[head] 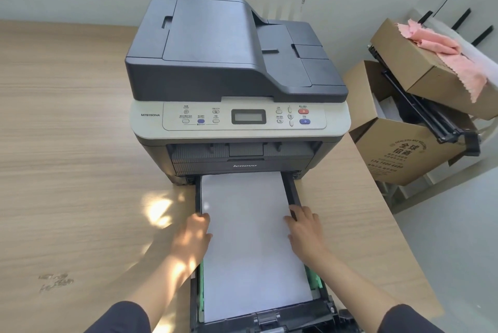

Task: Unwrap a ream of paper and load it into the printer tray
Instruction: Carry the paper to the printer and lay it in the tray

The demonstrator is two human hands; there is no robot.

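A grey and black printer (237, 68) stands on a wooden table (67, 144). Its black paper tray (292, 192) is pulled out toward me. A white stack of paper (250, 238) lies flat in the tray. My left hand (192, 238) rests on the stack's left edge, fingers curled over the tray's left wall. On the right edge lies my right hand (305, 230), fingertips touching the tray's right wall. No wrapper is in view.
Right of the table stands an open cardboard box (404, 154) with printed text. A second box (420, 68) leans on it, with a pink cloth (442, 47) draped over. Black printer parts (431, 117) stick out between the boxes. A white wall is behind.
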